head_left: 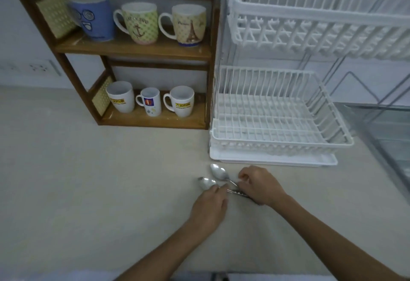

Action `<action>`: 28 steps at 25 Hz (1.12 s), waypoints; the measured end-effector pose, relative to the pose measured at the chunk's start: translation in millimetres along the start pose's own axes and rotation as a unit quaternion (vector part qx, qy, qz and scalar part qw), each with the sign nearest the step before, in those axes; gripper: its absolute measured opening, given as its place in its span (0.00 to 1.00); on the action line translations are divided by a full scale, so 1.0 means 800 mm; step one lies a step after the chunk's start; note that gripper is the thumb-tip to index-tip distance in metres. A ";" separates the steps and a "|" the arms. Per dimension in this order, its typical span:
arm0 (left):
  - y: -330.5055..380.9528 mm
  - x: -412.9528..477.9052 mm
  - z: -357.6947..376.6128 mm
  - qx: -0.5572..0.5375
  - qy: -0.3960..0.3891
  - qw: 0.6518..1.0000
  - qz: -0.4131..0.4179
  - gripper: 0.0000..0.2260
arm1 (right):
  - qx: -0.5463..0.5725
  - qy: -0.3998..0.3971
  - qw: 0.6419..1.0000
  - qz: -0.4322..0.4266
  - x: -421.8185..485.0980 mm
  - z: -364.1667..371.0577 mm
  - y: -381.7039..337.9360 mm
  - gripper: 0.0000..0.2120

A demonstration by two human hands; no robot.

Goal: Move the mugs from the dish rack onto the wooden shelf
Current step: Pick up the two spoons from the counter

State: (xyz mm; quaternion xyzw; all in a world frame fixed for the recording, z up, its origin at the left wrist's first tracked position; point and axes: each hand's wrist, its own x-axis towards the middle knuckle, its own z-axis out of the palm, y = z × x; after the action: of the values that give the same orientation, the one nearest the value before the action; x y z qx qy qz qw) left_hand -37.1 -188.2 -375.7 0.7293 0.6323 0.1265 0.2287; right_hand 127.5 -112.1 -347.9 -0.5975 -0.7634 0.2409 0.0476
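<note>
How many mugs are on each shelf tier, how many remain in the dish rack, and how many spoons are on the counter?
Mugs, top tier of wooden shelf: 3
Mugs, bottom tier: 3
Mugs in dish rack: 0
Spoons by the hands: 2 visible
Total: 6 mugs, 2 spoons, 8 items

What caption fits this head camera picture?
Six mugs on the wooden shelf, dish rack bare, both hands at two spoons.

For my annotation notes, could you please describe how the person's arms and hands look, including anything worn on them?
Both forearms are bare, with no sleeves in view. The left hand and the right hand are ungloved, and no watch, bracelet or ring is visible, though the dim, soft image could hide a small one.
</note>
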 end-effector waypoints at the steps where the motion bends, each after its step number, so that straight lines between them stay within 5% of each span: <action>1: 0.006 0.001 0.007 0.016 -0.008 1.000 -0.011 0.21 | 0.000 -0.011 1.000 0.001 0.002 0.001 0.008 0.10; 8: 0.013 -0.011 0.023 0.113 0.029 0.989 -0.088 0.21 | -0.032 -0.048 0.996 -0.075 0.022 0.006 0.012 0.08; 17: 0.029 -0.005 0.013 0.166 0.024 0.978 -0.127 0.15 | 0.048 -0.099 0.993 -0.040 0.043 0.005 0.011 0.06; 23: 0.029 0.001 0.001 0.087 0.049 0.958 -0.269 0.11 | 0.082 -0.147 0.981 -0.092 0.042 -0.005 0.014 0.04; 28: 0.009 0.000 -0.011 -0.038 0.071 0.927 -0.367 0.21 | 0.145 -0.119 0.975 -0.119 0.035 -0.026 -0.010 0.04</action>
State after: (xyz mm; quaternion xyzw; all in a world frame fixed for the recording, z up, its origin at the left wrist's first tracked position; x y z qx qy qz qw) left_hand -34.8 -187.1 -364.3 0.4257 0.8652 0.1092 0.2412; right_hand 120.1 -81.1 -331.8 -0.4556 -0.7864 0.4111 0.0707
